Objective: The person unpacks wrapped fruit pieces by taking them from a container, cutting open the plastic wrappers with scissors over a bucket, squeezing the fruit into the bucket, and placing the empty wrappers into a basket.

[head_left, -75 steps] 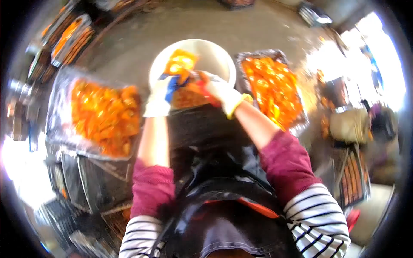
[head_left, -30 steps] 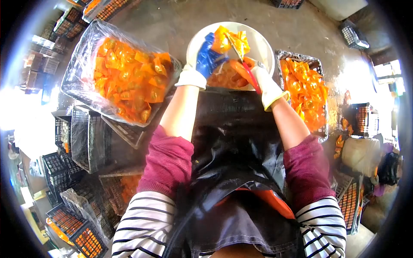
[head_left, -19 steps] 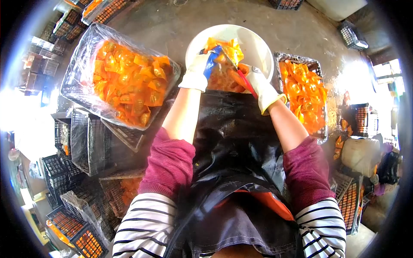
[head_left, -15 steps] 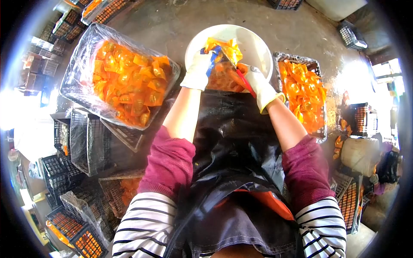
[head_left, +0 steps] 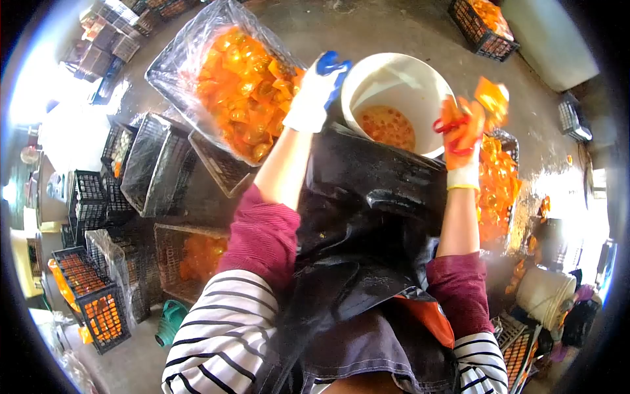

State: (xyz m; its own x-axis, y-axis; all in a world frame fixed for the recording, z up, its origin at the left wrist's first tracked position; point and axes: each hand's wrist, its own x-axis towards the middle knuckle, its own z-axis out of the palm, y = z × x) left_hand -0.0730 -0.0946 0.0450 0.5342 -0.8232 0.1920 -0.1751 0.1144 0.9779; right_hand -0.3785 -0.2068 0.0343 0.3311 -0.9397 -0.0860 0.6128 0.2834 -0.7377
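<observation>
My left hand, in a white and blue glove, is raised between the left crate and the bucket, its fingers apart and nothing visible in them. Red-handled scissors sit in the fingers of my right hand, whose glove shows orange. Beside those fingertips is a blurred orange packet; whether they touch it is unclear. The white bucket holds small reddish pieces in liquid. Orange packets fill the plastic-lined left crate. More orange packets lie in the right crate.
Black crates stand at the left, with a green container lower down. Another crate of orange items is at the upper right. A whitish drum lies at the right. My black apron reaches the bucket's near side.
My hands have parted from over the bucket, left hand leftward and right hand rightward. The orange packet has left my left hand and is now at the right. The camera view has turned.
</observation>
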